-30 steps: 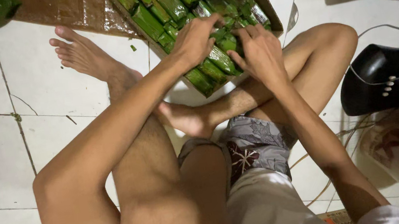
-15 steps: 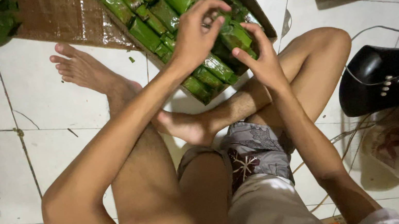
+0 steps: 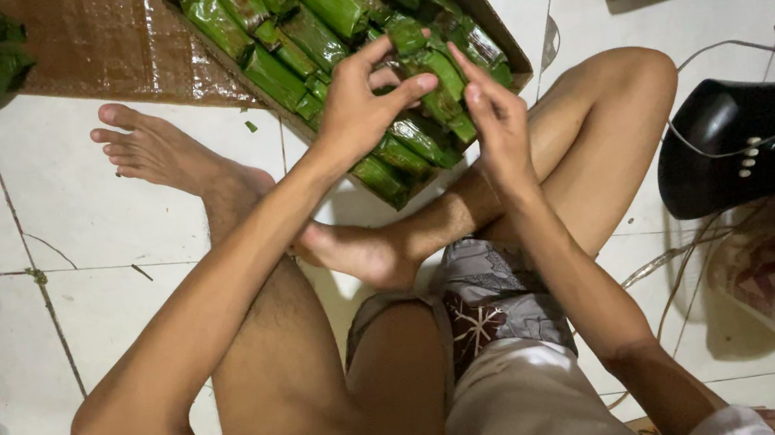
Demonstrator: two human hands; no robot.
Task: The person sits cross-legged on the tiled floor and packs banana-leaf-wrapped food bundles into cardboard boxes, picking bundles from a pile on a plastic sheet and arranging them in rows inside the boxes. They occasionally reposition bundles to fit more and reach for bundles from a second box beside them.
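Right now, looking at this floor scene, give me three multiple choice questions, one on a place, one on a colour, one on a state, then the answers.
1. Where do the wrapped parcels mostly lie?
A. In a cardboard tray
B. On the black object
C. On the person's lap

2. What colour are the parcel wrappers?
A. Red
B. Green
C. White

3. What are the hands doing?
A. Resting flat on the tiles
B. Both gripping the cable
C. Together at one parcel over the tray

Answers:
1 A, the parcels are packed in rows inside the tray.
2 B, every wrapper is leaf green.
3 C, the left hand and right hand meet at the held parcel.
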